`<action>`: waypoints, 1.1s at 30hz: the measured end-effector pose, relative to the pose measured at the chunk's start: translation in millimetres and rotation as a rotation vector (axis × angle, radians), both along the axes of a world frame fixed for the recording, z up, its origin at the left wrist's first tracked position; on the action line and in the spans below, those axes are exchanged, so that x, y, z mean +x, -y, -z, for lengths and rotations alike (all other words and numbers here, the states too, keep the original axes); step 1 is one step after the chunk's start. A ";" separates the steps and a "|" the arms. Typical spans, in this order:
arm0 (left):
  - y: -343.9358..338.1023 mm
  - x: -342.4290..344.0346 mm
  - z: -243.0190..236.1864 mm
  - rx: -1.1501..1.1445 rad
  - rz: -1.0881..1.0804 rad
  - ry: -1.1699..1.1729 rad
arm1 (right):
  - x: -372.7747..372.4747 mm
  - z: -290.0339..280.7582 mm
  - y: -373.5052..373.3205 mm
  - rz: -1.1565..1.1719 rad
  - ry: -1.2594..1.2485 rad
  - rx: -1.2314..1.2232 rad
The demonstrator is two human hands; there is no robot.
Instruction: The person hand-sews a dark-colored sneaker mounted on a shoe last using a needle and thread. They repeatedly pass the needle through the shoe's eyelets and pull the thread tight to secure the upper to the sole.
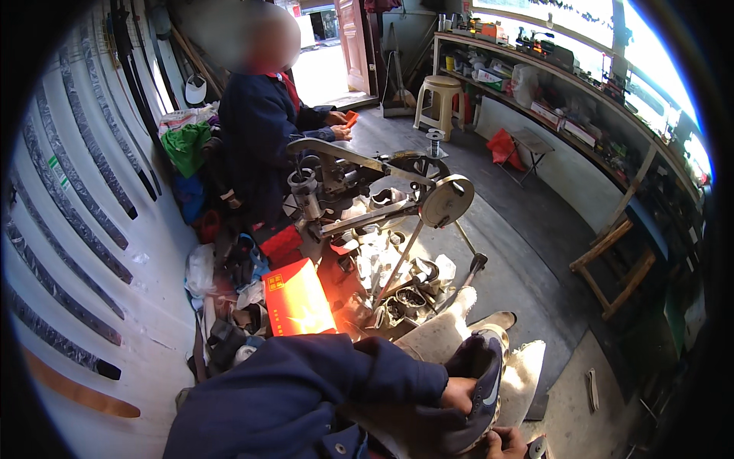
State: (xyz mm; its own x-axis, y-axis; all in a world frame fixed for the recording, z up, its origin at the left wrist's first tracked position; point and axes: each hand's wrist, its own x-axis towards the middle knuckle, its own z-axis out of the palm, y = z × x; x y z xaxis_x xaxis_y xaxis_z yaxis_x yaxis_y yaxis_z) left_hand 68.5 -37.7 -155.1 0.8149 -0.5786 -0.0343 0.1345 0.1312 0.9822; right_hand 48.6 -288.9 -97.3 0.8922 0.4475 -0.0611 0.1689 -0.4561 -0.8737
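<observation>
A dark shoe (483,359) with a pale curved mark on its side rests over a pale cloth (527,367) at the lower middle. My left hand (459,394) reaches from a navy sleeve into the shoe's opening, its fingers hidden inside. At the bottom edge, my right hand (506,444) has its fingers closed on the shoe's lower rim. Just ahead lie a red box (298,298) and a pile of shoes and scraps (405,302).
A metal hand-cranked machine (447,200) stands ahead. Behind it a co-worker (252,138) holds an orange object (351,119). A shelf bench (535,61), plastic stool (438,99) and wooden stool (604,268) are at right. Long strips (76,222) hang on the left board.
</observation>
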 end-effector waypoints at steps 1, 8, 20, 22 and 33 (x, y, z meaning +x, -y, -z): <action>-1.3 2.8 2.7 -0.069 0.041 0.055 | -2.5 4.5 1.0 0.025 -0.034 0.053; -13.9 12.0 7.2 0.119 0.123 0.340 | 2.0 11.6 6.8 -0.033 -0.111 0.095; -27.6 -0.5 -34.7 0.170 0.178 0.217 | 20.8 -4.0 9.6 -0.015 0.153 -0.416; -27.7 -1.5 -43.0 0.185 0.157 0.141 | 20.4 -6.3 12.0 -0.025 0.190 -0.422; -35.8 -12.4 -45.6 0.085 -0.050 -0.210 | -23.1 12.9 56.2 0.254 -0.337 0.150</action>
State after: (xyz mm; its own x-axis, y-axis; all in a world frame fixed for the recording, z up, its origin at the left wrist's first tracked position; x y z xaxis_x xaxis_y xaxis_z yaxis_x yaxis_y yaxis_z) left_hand 56.0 -1.9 -109.5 0.8125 -0.5253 -0.2528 0.3325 0.0612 0.9411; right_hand 25.4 -345.1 -110.1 0.9163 0.2426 -0.3186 -0.2377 -0.3108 -0.9203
